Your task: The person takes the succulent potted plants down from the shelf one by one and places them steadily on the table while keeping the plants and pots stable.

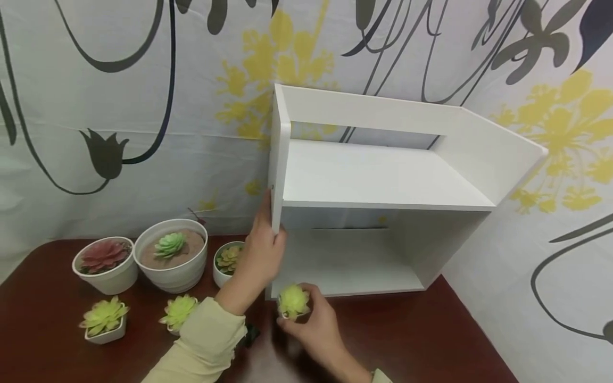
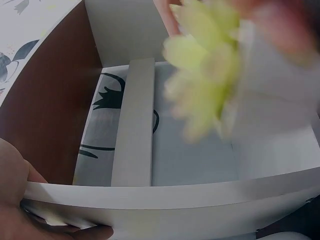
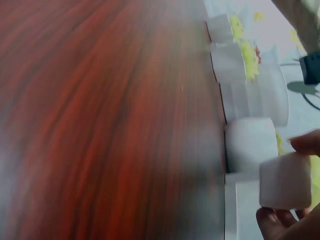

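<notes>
A white two-tier shelf (image 1: 383, 175) stands on the dark red-brown table. My left hand (image 1: 261, 247) grips the front edge of its left side panel, fingers on the outer face; the left wrist view also has this panel's edge (image 2: 165, 197) in the hand. My right hand (image 1: 321, 324) holds a small potted succulent (image 1: 293, 302), yellow-green in a white pot, close in front of the shelf's bottom board. Thumb and fingers pinch the white pot (image 3: 285, 182) from both sides in the right wrist view. Close up and blurred, the succulent (image 2: 205, 65) hides part of the shelf in the left wrist view.
Left of the shelf stand a pot with a red succulent (image 1: 104, 256), a larger ribbed pot (image 1: 174, 276) and a round pot (image 1: 222, 276) partly behind the left arm. Two small yellow-green succulents, one at left (image 1: 104, 318) and one by the sleeve (image 1: 178, 311), sit nearer.
</notes>
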`<state>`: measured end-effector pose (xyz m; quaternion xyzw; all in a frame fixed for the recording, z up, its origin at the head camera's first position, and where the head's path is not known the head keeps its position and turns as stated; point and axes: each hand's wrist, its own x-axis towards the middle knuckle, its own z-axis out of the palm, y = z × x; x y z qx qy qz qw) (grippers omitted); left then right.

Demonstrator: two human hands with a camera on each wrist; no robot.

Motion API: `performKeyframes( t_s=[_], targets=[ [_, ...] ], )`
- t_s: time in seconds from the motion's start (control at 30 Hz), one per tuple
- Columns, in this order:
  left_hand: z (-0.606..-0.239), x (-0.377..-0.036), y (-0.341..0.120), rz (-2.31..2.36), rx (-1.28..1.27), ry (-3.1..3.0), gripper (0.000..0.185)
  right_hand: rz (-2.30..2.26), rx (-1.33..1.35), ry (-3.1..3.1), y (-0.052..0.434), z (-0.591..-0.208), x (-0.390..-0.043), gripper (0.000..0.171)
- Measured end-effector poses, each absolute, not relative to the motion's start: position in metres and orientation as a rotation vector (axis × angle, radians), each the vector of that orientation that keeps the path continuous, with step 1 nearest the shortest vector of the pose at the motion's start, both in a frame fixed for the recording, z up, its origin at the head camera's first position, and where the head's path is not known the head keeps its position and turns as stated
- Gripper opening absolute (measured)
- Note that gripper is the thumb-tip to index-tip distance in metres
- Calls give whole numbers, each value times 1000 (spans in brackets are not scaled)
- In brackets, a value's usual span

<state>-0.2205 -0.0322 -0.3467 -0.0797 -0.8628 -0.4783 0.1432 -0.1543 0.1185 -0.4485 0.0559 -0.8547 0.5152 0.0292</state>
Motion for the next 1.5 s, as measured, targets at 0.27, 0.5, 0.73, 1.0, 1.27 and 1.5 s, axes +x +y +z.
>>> performKeyframes(
  t_s=[0.27, 0.5, 0.73, 1.0, 1.27, 1.5],
  targets=[
    [-347, -221, -30, -1408, -246, -2480, 69, 1580, 367, -2753, 93, -451, -157, 62],
    [-347, -221, -31, -1455, -246, -2472, 69, 1580, 500, -2770, 73, -456, -161, 69],
    [-346, -222, -26, -1476, -245, -2490, 70, 1440, 638, -2703, 62, -465, -165, 54],
    [-346, -221, -30, -1451, -208, -2484, 70, 1397, 672, -2699, 54, -469, -167, 45],
    [-344, -219, -29, -1469, -236, -2504, 69, 1458, 665, -2723, 56, -470, -163, 56],
    [-341, -218, -36, -1445, -292, -2548, 70, 1463, 639, -2748, 64, -468, -160, 79]
  ],
)
